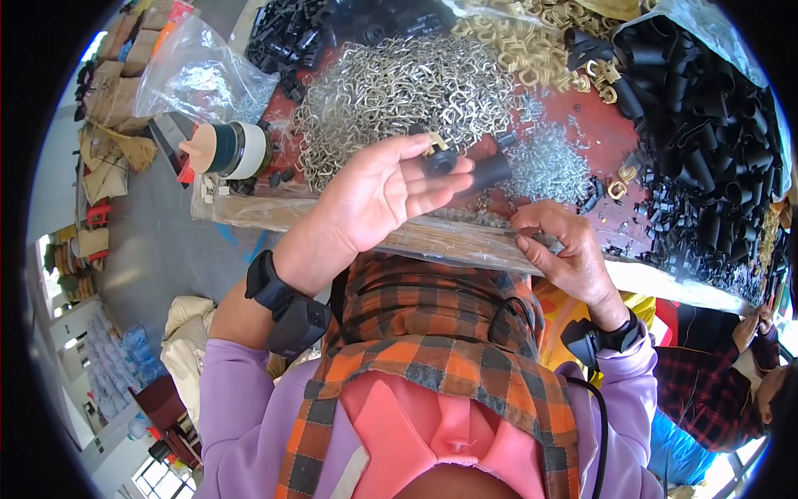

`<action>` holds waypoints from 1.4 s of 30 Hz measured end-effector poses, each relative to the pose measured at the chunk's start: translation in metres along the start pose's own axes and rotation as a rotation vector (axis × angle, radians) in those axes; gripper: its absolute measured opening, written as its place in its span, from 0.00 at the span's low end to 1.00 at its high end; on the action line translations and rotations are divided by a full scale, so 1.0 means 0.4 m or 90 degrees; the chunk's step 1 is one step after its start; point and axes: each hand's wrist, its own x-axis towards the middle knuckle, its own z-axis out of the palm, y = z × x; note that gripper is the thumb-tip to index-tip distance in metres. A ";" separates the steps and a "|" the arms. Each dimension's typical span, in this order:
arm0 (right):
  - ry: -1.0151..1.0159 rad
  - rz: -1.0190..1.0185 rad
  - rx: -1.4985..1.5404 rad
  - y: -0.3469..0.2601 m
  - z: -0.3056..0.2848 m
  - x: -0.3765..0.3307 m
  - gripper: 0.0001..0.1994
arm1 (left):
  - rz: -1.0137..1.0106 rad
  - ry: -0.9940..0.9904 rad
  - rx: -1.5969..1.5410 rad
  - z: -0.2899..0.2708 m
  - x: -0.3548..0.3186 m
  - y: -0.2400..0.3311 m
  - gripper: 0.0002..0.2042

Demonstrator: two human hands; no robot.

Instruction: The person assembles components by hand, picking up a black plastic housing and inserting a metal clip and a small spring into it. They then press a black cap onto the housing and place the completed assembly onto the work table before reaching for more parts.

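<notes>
My left hand (374, 191) is raised over the table's near edge, palm up. Its thumb and fingers hold a small black round fitting (440, 160) with a brass-coloured piece at its top. Just beyond those fingertips is a short black tube (492, 170); whether it touches the fitting I cannot tell. My right hand (567, 258) rests at the wooden table edge, fingers curled and thumb close to the index finger. What lies between them, if anything, is hidden. Near it is a pile of small silver screws (544, 166).
A heap of silver metal rings (399, 91) covers the table's middle. Brass-coloured clips (540, 41) lie at the back, black tubes (694, 125) at the right. A cup with a pinkish lid (249, 150) stands at the left. Another person (715, 391) works at the far right.
</notes>
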 end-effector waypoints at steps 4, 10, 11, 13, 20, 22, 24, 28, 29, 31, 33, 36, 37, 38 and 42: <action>0.062 -0.095 -0.141 0.010 -0.018 0.035 0.08 | 0.022 0.002 0.043 0.005 -0.011 -0.006 0.13; 0.129 -0.246 -0.442 0.059 -0.050 0.139 0.10 | 0.058 -0.024 0.109 -0.001 -0.013 -0.016 0.11; 0.112 -0.250 -0.505 0.070 -0.055 0.153 0.10 | 0.055 -0.027 0.100 -0.006 -0.009 -0.020 0.12; 0.072 -0.261 -0.625 0.085 -0.051 0.179 0.10 | 0.054 -0.027 0.086 -0.019 -0.009 -0.024 0.12; 0.018 -0.237 -0.699 0.081 -0.039 0.210 0.10 | 0.043 -0.026 0.054 -0.042 0.006 -0.036 0.15; 0.014 -0.236 -0.710 0.064 -0.038 0.208 0.09 | 0.054 -0.032 0.060 -0.043 0.007 -0.039 0.15; 0.049 -0.095 -0.345 0.030 -0.027 0.190 0.08 | 0.072 -0.034 0.081 -0.042 0.004 -0.041 0.16; 0.075 0.015 0.160 -0.007 0.007 0.153 0.07 | 0.124 -0.036 0.128 -0.014 -0.004 -0.043 0.17; 0.080 0.037 0.324 -0.013 0.017 0.143 0.07 | 0.126 -0.039 0.129 -0.006 -0.004 -0.046 0.17; 0.084 0.045 0.403 -0.029 0.037 0.128 0.07 | 0.154 -0.030 0.139 0.007 -0.005 -0.052 0.17; 0.087 0.065 0.565 -0.041 0.055 0.114 0.07 | 0.168 -0.028 0.147 0.019 -0.009 -0.058 0.17; 0.091 0.062 0.573 -0.048 0.075 0.101 0.06 | 0.197 -0.014 0.193 0.033 -0.015 -0.063 0.17; 0.092 0.062 0.577 -0.049 0.077 0.098 0.06 | 0.197 -0.016 0.197 0.036 -0.014 -0.065 0.17; 0.095 0.059 0.577 -0.050 0.079 0.095 0.06 | 0.213 -0.025 0.208 0.037 -0.013 -0.067 0.17; 0.103 0.039 0.470 -0.057 0.085 0.083 0.06 | 0.246 -0.044 0.237 0.038 -0.005 -0.073 0.16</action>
